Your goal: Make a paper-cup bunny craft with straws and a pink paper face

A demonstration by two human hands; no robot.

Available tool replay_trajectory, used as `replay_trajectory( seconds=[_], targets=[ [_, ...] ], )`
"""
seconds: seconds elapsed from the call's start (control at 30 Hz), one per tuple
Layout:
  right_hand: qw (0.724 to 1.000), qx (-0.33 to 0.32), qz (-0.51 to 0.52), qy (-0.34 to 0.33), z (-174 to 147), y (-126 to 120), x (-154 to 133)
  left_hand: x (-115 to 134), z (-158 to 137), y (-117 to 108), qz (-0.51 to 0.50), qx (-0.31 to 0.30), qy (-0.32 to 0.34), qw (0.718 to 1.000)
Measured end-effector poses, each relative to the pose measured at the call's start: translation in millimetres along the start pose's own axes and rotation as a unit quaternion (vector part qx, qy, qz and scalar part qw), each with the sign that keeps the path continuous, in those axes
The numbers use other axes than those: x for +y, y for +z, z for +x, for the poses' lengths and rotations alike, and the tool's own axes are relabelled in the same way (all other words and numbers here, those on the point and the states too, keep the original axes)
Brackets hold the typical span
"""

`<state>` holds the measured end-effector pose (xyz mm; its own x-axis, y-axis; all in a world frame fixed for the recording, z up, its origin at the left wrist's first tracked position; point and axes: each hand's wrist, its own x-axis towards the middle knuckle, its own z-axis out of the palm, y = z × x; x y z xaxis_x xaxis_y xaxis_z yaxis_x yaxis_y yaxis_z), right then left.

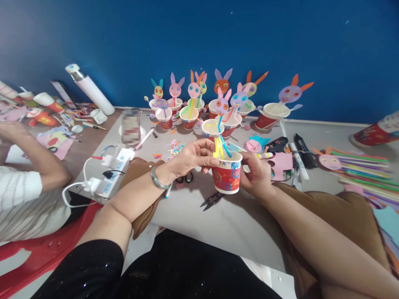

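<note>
A red printed paper cup (227, 179) is held up above the grey table, its white rim toward me. My right hand (257, 174) grips its right side, with the fingers partly hidden behind it. At the left of the rim, my left hand (195, 155) is pinched on a bent yellow pipe cleaner (218, 147). A blue pipe cleaner (225, 146) rises from the cup toward a pink paper rabbit head (221, 106) with orange eyes. Below the cup lie black thread snips (212, 201), and black-handled scissors (188, 177) are partly hidden under my left wrist.
Several finished rabbit cups, such as one with a purple head (274, 116), line the blue wall. Markers (304, 151) and a pipe cleaner bundle (364, 166) lie right. A power strip (116, 172) and another person's arm (46, 162) are left. Brown cushions (336, 216) flank the table edge.
</note>
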<state>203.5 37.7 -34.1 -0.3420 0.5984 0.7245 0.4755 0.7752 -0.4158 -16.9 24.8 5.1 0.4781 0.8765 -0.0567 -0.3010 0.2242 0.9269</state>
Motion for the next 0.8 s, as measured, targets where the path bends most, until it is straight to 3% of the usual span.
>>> replay_trajectory(
  seconds=[0.33, 0.63, 0.8],
  targets=[
    [1.000, -0.008, -0.010, -0.007, -1, 0, 1, 6, -3, 11, 0.018, 0.019, 0.022, 0.999],
    [0.997, 0.032, -0.022, 0.061, -3, 4, 2, -2, 3, 6, 0.071, 0.096, 0.090, 0.989],
    [0.994, 0.053, 0.003, 0.094, -5, 7, 5, -9, 3, 10, 0.035, 0.131, 0.111, 0.984]
  ],
)
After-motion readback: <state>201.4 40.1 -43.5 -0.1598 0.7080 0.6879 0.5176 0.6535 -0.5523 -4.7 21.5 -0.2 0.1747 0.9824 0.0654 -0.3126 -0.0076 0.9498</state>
